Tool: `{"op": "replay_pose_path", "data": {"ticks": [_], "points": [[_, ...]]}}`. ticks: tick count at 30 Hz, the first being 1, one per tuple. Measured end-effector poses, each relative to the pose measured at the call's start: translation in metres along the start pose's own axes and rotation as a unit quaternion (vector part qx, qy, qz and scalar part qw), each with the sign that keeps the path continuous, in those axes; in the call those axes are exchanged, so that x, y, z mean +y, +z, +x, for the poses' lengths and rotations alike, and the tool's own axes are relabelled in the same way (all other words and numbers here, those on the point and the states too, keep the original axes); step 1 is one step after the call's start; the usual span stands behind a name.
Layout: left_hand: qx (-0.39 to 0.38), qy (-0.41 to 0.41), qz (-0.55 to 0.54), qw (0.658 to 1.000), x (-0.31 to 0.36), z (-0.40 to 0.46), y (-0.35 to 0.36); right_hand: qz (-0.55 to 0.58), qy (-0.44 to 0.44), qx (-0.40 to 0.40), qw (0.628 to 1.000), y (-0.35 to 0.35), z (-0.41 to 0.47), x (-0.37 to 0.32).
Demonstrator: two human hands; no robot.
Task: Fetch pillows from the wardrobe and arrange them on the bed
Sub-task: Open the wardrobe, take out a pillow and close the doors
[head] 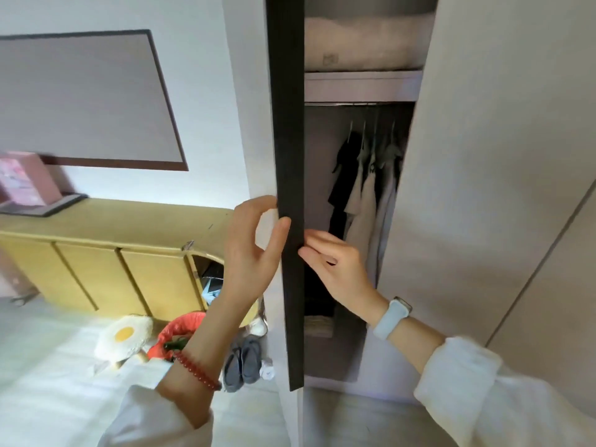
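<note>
The wardrobe door stands partly open, its dark edge facing me. My left hand pinches that edge from the left, thumb on the dark face and fingers behind. My right hand has its fingertips hooked on the same edge from inside the gap. On the upper shelf lies white folded bedding or a pillow. Below it, dark and pale clothes hang from a rail. The bed with white sheets lies at the lower left.
A yellow headboard cabinet stands left of the wardrobe. A fried-egg cushion, a red bag and grey slippers lie beside the bed. The closed right wardrobe door bounds the gap. A pink box sits on the cabinet.
</note>
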State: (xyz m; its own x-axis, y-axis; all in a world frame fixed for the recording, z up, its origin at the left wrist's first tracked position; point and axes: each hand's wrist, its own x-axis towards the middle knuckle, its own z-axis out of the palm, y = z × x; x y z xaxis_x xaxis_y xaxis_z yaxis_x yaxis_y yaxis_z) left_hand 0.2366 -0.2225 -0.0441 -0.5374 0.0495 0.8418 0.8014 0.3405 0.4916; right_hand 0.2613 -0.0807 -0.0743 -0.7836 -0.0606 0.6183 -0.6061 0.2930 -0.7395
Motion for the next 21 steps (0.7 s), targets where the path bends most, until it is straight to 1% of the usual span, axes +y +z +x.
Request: {"op": "replay_pose_path", "data": {"ticks": [3,5,8,10,12,14,16,18,20,21], "points": [[0.056,-0.025,0.028,0.998,-0.005,-0.012,-0.035,-0.016,-0.029,-0.048,0.998,0.037,0.005,-0.002],[0.091,-0.046,0.044,0.994,-0.009,-0.017,-0.054,-0.053,-0.039,-0.090,0.994,0.059,0.010,-0.005],[0.129,-0.087,0.088,0.984,-0.020,-0.019,-0.079,-0.125,-0.062,-0.168,0.976,0.087,0.021,-0.009],[0.139,-0.102,0.129,0.976,-0.031,-0.017,-0.093,-0.157,-0.071,-0.205,0.963,0.101,0.028,-0.009],[0.157,-0.111,0.184,0.964,-0.042,-0.016,-0.106,-0.171,-0.066,-0.214,0.959,0.109,0.033,-0.011],[0.187,-0.113,0.251,0.943,-0.049,-0.020,-0.112,-0.178,-0.066,-0.206,0.960,0.111,0.038,-0.011],[0.203,-0.087,0.306,0.926,-0.048,-0.031,-0.110,-0.191,-0.062,-0.191,0.961,0.107,0.040,-0.008],[0.177,-0.045,0.321,0.929,-0.045,-0.043,-0.100,-0.203,-0.050,-0.172,0.963,0.095,0.041,-0.001],[0.109,-0.020,0.318,0.941,-0.044,-0.049,-0.084,-0.211,-0.041,-0.152,0.965,0.078,0.040,0.008],[0.075,-0.026,0.326,0.942,-0.043,-0.050,-0.075,-0.217,-0.037,-0.141,0.965,0.067,0.040,0.013]]}}
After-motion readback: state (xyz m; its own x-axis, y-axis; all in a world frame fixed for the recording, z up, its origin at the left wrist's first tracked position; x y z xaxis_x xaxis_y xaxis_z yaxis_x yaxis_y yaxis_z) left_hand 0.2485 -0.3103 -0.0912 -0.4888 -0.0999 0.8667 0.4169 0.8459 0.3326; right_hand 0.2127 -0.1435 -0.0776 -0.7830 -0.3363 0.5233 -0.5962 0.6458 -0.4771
